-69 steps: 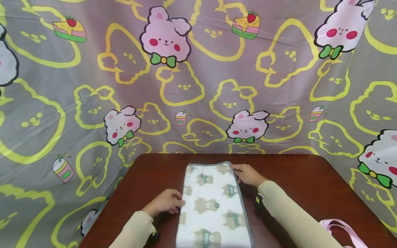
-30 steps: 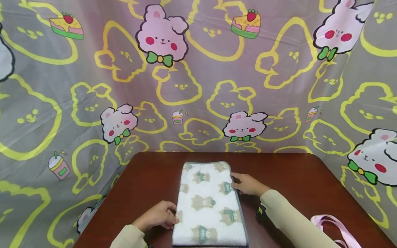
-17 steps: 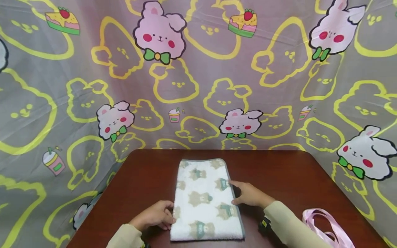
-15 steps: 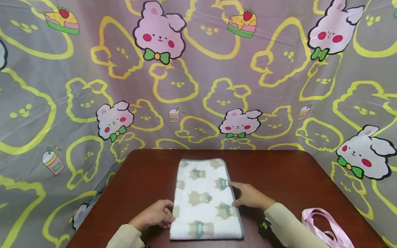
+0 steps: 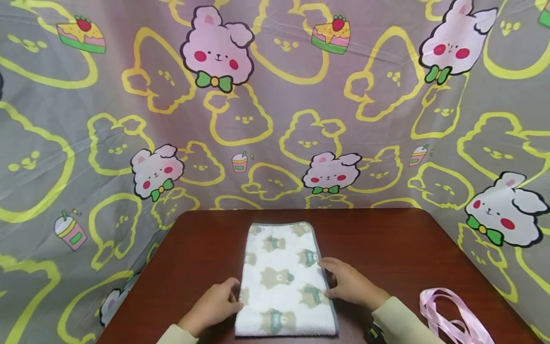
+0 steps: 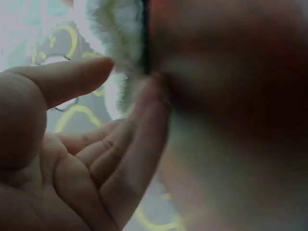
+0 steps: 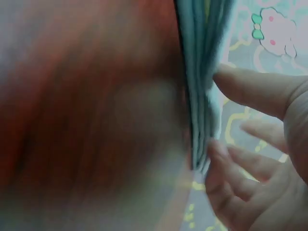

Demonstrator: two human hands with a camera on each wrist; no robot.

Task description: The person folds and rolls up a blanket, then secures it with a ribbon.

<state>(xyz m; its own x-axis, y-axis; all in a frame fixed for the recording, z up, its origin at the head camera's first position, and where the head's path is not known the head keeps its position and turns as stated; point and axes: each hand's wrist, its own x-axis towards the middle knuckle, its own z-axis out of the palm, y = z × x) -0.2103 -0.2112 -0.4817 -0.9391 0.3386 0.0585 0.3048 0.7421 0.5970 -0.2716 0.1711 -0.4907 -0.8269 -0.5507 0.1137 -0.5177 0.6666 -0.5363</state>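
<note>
A folded fleecy towel [image 5: 277, 277], white with beige bears and a grey-green trim, lies flat on the brown table. My left hand [image 5: 215, 305] is at its near left edge, fingers loosely bent and fingertips right at the side of the towel. Along the opposite edge is my right hand [image 5: 354, 283], thumb and index finger spread apart against the trim. In the right wrist view, several stacked layers of the towel [image 7: 199, 96] show beside the thumb and fingertips of the right hand [image 7: 260, 159]. The left wrist view has the thumb and fingers of the left hand [image 6: 96, 139] extended toward the fluffy edge.
A looped pink ribbon strap [image 5: 451, 317] lies on the table at the near right. The dark brown table [image 5: 378, 234] has rounded far corners. A grey curtain [image 5: 275, 95] with rabbit prints hangs behind it and along both sides.
The right hand has slid from the towel's far right corner down its right edge toward me. The towel's near end has come into view. The left hand stays at the left edge, slightly nearer.
</note>
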